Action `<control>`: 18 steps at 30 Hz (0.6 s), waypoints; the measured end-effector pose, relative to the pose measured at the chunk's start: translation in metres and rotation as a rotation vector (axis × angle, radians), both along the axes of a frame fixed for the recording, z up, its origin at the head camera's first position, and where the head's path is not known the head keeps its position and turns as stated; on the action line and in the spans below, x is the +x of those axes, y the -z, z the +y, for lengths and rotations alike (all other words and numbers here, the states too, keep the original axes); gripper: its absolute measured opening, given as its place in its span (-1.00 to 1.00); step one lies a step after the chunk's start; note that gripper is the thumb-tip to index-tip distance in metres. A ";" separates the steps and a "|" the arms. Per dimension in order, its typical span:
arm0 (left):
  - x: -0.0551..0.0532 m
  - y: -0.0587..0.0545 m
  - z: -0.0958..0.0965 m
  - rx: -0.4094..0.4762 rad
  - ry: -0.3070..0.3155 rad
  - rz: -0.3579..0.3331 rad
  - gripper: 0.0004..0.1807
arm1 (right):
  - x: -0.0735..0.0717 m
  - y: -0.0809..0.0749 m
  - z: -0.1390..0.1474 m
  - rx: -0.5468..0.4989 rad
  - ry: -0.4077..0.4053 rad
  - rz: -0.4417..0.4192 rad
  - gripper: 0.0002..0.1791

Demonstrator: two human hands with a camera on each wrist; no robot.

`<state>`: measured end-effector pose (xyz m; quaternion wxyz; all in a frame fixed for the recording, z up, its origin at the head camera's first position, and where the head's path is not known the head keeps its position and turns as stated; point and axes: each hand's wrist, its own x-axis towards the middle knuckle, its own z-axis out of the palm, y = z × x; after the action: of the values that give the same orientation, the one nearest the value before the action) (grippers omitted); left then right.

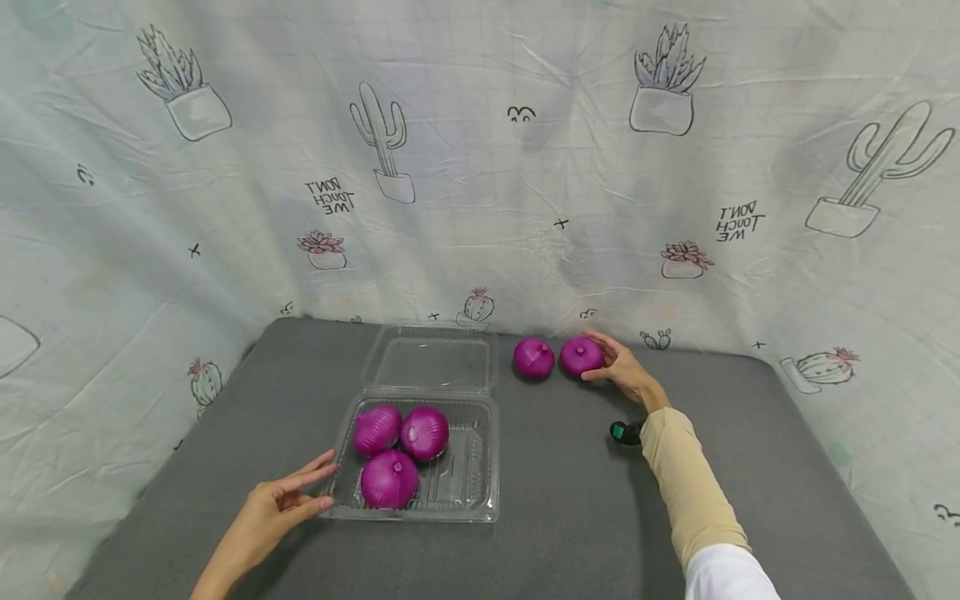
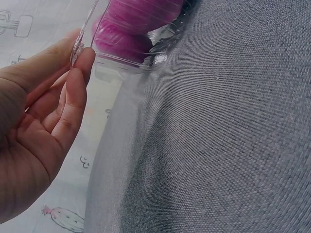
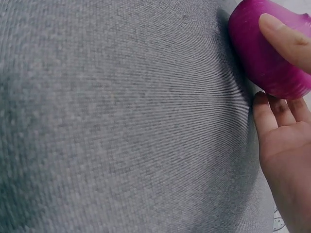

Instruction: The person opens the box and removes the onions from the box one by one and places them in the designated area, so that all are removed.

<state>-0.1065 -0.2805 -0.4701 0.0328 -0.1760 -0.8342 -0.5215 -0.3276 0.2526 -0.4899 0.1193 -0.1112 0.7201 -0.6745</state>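
On the grey surface [image 1: 555, 500], head view shows right hand [image 1: 626, 373] at the rightmost onion [image 1: 581, 357], just beside a second onion [image 1: 533, 358], with three onions [image 1: 388, 481] inside the open clear container [image 1: 497, 467]; left wrist view, left hand's [image 2: 41, 121] fingers pinch its rim; right wrist view, fingers and thumb, well parted, grip the rightmost onion.

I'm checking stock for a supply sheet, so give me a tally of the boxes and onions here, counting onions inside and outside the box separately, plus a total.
Clear plastic box: 1
Purple onions inside the box: 3
Purple onions outside the box: 2
Total: 6
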 end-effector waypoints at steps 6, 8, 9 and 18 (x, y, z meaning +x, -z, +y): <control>0.001 -0.001 0.001 0.012 0.012 -0.007 -0.56 | 0.000 -0.001 0.002 0.001 -0.007 0.014 -0.04; 0.001 -0.002 0.001 0.015 0.014 -0.011 -0.55 | 0.000 -0.001 0.003 0.000 -0.006 0.016 -0.05; 0.001 -0.002 0.001 0.015 0.013 -0.012 -0.56 | 0.000 -0.001 0.003 -0.002 -0.004 0.015 -0.05; 0.001 -0.003 0.002 -0.001 -0.003 -0.017 -0.56 | 0.003 -0.005 0.009 0.016 0.018 -0.001 -0.07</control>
<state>-0.1059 -0.2785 -0.4671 0.0265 -0.1705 -0.8350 -0.5225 -0.3247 0.2616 -0.4852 0.1145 -0.1035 0.7263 -0.6698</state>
